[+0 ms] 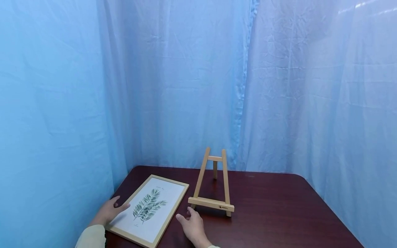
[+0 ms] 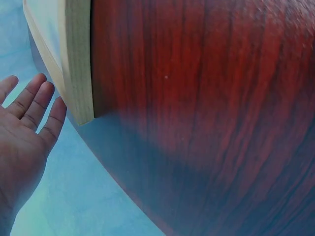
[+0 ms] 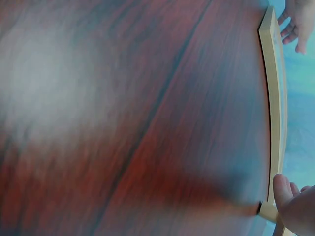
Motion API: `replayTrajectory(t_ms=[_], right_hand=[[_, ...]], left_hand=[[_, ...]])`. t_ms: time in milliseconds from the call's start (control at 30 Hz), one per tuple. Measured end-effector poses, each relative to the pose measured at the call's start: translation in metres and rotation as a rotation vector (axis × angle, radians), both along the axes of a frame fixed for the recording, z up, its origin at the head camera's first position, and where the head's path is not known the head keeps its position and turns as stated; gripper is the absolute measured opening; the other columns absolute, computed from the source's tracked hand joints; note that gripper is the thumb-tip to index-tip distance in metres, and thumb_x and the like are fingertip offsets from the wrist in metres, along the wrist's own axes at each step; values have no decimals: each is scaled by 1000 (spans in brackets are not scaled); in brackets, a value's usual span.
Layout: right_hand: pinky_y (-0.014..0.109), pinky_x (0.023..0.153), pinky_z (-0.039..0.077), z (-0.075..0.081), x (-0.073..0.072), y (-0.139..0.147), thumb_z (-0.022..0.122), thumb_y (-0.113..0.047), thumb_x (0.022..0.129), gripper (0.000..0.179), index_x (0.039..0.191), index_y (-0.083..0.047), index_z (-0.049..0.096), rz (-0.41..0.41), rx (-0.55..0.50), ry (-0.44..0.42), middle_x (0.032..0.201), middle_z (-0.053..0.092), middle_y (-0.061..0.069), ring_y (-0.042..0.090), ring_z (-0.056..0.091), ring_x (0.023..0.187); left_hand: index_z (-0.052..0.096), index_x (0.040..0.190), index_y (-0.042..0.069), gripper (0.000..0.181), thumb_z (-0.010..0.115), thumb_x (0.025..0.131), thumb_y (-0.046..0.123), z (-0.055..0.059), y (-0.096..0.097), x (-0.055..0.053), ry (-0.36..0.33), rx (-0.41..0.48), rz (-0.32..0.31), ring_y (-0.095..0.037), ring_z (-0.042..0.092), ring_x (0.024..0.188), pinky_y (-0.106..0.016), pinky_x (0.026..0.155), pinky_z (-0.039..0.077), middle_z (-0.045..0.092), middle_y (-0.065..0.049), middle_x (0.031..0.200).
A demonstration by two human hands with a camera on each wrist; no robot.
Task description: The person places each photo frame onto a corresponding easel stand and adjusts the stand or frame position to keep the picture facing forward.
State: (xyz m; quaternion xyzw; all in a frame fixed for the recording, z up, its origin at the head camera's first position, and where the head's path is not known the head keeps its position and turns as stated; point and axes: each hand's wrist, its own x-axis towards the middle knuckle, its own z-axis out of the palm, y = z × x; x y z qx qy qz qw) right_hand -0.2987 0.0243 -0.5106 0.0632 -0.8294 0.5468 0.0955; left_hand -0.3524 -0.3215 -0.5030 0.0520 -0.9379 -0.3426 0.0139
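Note:
A light-wood picture frame (image 1: 150, 208) with a green leaf print lies face up on the dark red table. My left hand (image 1: 111, 209) is at its left edge, fingers stretched out and thumb apart; the left wrist view shows that hand (image 2: 24, 132) beside the wooden edge, and contact is unclear. Between the frame and a small wooden easel (image 1: 211, 203) is my right hand (image 1: 193, 225), its thumb spread from its fingers and nothing held. In the right wrist view, the right hand (image 3: 298, 209) appears close to the end of the easel's ledge (image 3: 268, 211).
Dark red wood-grain tabletop (image 1: 279, 210) extends to the right of the easel. Blue curtains (image 1: 186, 86) hang behind the table and along its sides. The picture frame lies close to the table's left edge.

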Motion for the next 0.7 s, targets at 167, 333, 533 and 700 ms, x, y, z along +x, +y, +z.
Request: replayTrajectory(t_ms=[167, 333, 533, 700], right_hand=[[47, 79, 55, -1, 4, -10, 75, -26, 89, 63, 129, 18, 52, 4, -34, -39, 111, 63, 28, 35, 67, 95], [47, 80, 55, -2, 8, -19, 75, -27, 89, 65, 128, 18, 52, 14, -54, -99, 111, 64, 26, 33, 67, 94], [47, 80, 54, -3, 10, -23, 75, -29, 89, 64, 128, 18, 53, 34, -41, -147, 110, 65, 22, 31, 66, 95], [45, 80, 55, -4, 11, -25, 75, -27, 89, 63, 128, 17, 54, 38, -38, -171, 111, 65, 22, 30, 66, 95]], left_hand=[[31, 141, -21, 102, 67, 88, 57, -1, -1, 1, 0, -2, 7, -58, 43, 122, -63, 100, 39, 48, -44, 127], [33, 139, -22, 96, 69, 89, 51, -3, -2, 2, 11, -10, 9, -54, 50, 114, -61, 97, 42, 53, -41, 118], [34, 137, -23, 96, 70, 88, 51, -5, -3, 4, 1, -11, 14, -48, 55, 104, -60, 94, 44, 56, -37, 110], [35, 136, -24, 96, 72, 87, 50, -10, -7, 3, -18, -8, 26, -47, 55, 104, -60, 95, 44, 56, -37, 111]])
